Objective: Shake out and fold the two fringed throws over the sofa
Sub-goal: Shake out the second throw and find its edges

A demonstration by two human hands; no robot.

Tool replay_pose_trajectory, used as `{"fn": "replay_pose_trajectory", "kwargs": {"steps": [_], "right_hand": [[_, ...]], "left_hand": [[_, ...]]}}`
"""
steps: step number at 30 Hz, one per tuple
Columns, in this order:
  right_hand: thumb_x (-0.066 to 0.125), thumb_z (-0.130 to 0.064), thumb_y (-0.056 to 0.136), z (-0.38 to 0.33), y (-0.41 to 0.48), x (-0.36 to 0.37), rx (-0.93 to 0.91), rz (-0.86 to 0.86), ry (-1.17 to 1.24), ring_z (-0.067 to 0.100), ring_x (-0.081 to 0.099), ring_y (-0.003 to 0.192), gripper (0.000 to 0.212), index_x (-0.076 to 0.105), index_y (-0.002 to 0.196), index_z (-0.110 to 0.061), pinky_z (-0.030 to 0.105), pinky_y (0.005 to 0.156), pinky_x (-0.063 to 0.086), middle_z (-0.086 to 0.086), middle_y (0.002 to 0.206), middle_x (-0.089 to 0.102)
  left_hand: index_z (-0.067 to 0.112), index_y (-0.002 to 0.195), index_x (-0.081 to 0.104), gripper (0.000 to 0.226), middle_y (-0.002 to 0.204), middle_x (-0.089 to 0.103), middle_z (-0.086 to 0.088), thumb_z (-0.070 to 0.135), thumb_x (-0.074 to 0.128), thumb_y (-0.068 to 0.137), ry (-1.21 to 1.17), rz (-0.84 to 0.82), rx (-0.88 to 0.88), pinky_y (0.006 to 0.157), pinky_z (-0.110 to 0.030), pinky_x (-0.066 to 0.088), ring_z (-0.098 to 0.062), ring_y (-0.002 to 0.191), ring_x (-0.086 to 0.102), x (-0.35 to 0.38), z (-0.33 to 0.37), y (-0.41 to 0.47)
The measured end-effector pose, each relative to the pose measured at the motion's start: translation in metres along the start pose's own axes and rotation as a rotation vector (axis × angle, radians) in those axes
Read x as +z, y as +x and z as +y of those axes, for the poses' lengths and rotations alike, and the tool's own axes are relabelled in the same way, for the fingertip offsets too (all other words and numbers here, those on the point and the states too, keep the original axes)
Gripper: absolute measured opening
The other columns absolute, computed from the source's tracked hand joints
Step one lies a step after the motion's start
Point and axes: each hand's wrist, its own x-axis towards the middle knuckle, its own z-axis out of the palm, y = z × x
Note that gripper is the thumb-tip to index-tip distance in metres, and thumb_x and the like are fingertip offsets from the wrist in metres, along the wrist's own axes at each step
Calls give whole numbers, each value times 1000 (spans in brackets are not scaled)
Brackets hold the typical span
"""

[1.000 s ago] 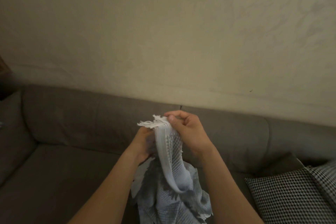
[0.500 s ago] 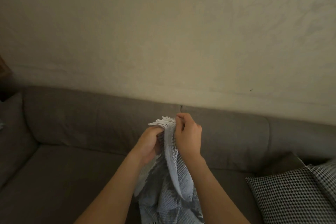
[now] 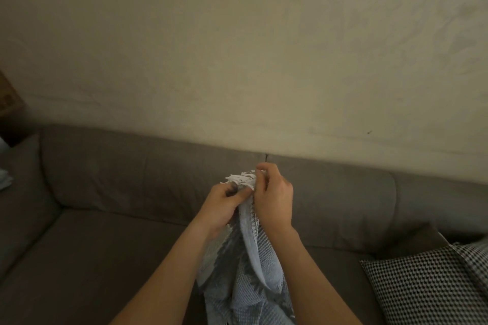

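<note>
two hands meet on the fringed end of one throw (image 3: 257, 261), pale blue-grey and woven, held up in the air in front of the sofa (image 3: 111, 174) backrest. the left hand (image 3: 224, 206) has its fingers curled round the bunched cloth just under the fringe (image 3: 240, 179), with the thumb lying across the gather. the right hand (image 3: 276, 199) comes in from the other side, fingers bent over and pinching the top edge where the white tassels stick up. both hands are closed firmly on the fabric. the rest of the throw hangs between the forearms as a twisted rope and runs out of the bottom of the view, so i cannot tell whether its lower end rests on the seat. a checked cushion (image 3: 422, 285) sits on the seat to the right, apart from the cloth. a bit of pale cloth (image 3: 4, 179) shows at the far left edge; it may be the second throw, but too little of it shows to say.

this looks like the start of the shake-out, with the hands sorting the edge to find its corners. nothing is spread and no fold is made. the next move calls for the hands to work apart along the fringed edge until each pinches a corner, then to lift high enough for the length to hang free. a twist left in the cloth, or tassels caught in the fingers, could spoil the shake.
</note>
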Motion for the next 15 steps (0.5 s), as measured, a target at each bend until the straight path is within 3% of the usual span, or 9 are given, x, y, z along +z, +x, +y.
{"fn": "replay_pose_trajectory", "kwargs": {"steps": [4, 8, 11, 13, 15], "right_hand": [[62, -41, 101, 5, 2, -4, 46, -92, 38, 9, 65, 71, 19, 65, 116, -29, 36, 60, 51, -10, 80, 70], [74, -46, 93, 16, 10, -13, 113, -289, 278, 5, 66, 63, 25, 71, 108, -26, 26, 58, 51, -7, 75, 73], [80, -42, 87, 26, 23, -19, 179, -505, 380, 12, 69, 71, 27, 75, 102, -20, 39, 68, 58, 7, 83, 77], [81, -45, 84, 30, 35, -26, 206, -641, 341, 15, 63, 70, 27, 76, 89, -19, 45, 67, 54, 7, 77, 74], [81, -45, 84, 34, 49, -33, 189, -737, 203, 14, 55, 65, 32, 72, 77, -14, 38, 64, 44, 1, 68, 62]], "left_hand": [[13, 109, 81, 18, 105, 81, -9, 12, 64, 103, 71, 105, 1, 100, -49, 58, -27, 104, 77, -1, 10, -1], [11, 104, 80, 16, 99, 81, -8, 13, 64, 103, 82, 159, 38, 91, -42, 60, -24, 98, 77, -7, 22, 1], [7, 94, 78, 17, 88, 76, -5, 15, 66, 103, 38, 230, 79, 81, -38, 54, -19, 85, 69, -11, 29, 4], [3, 90, 74, 21, 85, 68, -8, 18, 67, 102, 7, 246, 94, 80, -40, 48, -21, 84, 62, -11, 33, 8], [3, 93, 75, 21, 88, 68, -11, 21, 68, 101, -9, 246, 104, 81, -41, 48, -23, 87, 62, -11, 38, 10]]}}
